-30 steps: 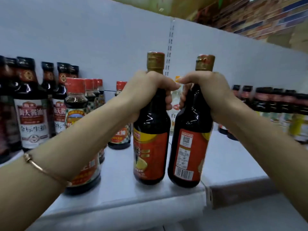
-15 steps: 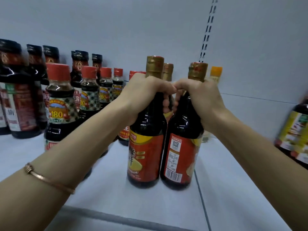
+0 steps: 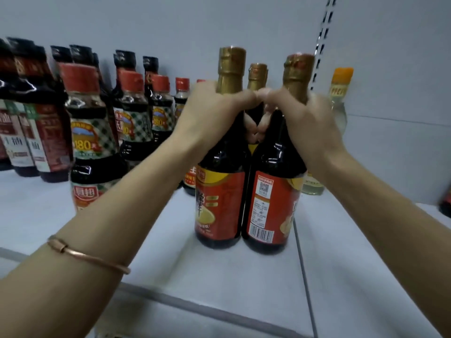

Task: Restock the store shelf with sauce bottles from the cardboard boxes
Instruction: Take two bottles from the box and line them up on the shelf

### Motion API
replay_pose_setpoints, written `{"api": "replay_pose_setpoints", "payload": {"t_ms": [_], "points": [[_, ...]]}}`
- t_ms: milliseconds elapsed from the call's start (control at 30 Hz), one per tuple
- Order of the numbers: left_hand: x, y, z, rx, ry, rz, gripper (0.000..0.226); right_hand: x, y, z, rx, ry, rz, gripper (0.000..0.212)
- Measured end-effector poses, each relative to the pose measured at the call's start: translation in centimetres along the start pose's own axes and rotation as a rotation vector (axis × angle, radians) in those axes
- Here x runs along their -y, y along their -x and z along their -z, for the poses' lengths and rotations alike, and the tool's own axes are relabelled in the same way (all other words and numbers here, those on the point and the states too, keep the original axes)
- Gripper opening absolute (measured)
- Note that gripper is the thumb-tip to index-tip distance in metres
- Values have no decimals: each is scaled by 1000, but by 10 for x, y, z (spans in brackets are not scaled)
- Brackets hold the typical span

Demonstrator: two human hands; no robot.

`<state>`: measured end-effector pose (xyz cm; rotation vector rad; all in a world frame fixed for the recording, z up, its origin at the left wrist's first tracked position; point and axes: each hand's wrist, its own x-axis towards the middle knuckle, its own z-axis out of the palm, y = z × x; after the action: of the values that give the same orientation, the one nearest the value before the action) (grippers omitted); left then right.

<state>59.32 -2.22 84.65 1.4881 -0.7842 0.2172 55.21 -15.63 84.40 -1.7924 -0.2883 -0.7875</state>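
On the white shelf (image 3: pixel 151 259), two gold-capped sauce bottles stand upright, touching: left hand (image 3: pixel 210 113) grips the left bottle (image 3: pixel 220 191) by its neck, right hand (image 3: pixel 310 120) grips the right bottle (image 3: pixel 271 203). Red-capped bottles (image 3: pixel 90 132) crowd in at 9 o'clock, a pale orange-capped one (image 3: pixel 341 93) at 2 o'clock.

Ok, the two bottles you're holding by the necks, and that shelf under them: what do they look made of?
Left bottle and right bottle: probably dark glass, glossy with sharp highlights on the shoulders, though hard plastic can't be ruled out. Their caps look wrapped in gold foil or shrink film, slightly creased. Labels seem glossy printed paper or film. The shelf looks like painted sheet metal, matte pale grey, with a panel seam.
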Motion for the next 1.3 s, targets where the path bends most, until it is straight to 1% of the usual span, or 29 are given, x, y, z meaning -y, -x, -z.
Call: {"api": "replay_pose_setpoints", "payload": {"t_ms": [100, 167, 267, 400, 467, 500, 600, 633, 700, 733, 800, 867, 933, 1033, 1167, 1300], "points": [[2, 3, 2, 2, -41, -3, 21, -5, 9, 1, 10, 48, -31, 29], [6, 10, 5, 9, -97, -22, 25, -10, 19, 0, 27, 58, -72, 26], [18, 21, 9, 18, -105, -11, 36, -13, 31, 0, 56, 49, -114, 19], [24, 29, 16, 66, -187, 22, 56, -9, 34, 0, 60, 67, -155, 28], [26, 38, 23, 139, -193, 99, 61, -9, 36, 2, 61, 68, -191, 28], [29, 44, 28, 203, -188, 145, 68, -10, 38, 2, 56, 69, -206, 28], [49, 61, 45, 405, -276, 242, 97, -16, 45, -1, 7, 47, -218, 29], [57, 67, 49, 443, -325, 268, 98, -16, 46, -2, -17, 26, -219, 27], [72, 77, 53, 470, -377, 312, 84, -13, 48, -6, -34, 11, -226, 22], [79, 82, 53, 472, -370, 323, 78, -11, 50, -8, -45, 15, -231, 24], [86, 85, 53, 479, -348, 330, 74, -8, 52, -9, -77, 19, -236, 33], [88, 86, 53, 480, -340, 319, 73, -7, 52, -11, -92, 11, -244, 36], [86, 87, 52, 458, -346, 289, 72, -5, 53, -11, -96, 33, -247, 32], [83, 85, 48, 471, -410, 239, 68, -4, 58, -8, -85, 78, -238, 31], [81, 73, 42, 502, -486, 260, 73, 0, 67, -11, -74, 93, -173, 25], [84, 62, 30, 490, -525, 288, 76, 0, 71, -18, -144, 118, -107, 25]]}}
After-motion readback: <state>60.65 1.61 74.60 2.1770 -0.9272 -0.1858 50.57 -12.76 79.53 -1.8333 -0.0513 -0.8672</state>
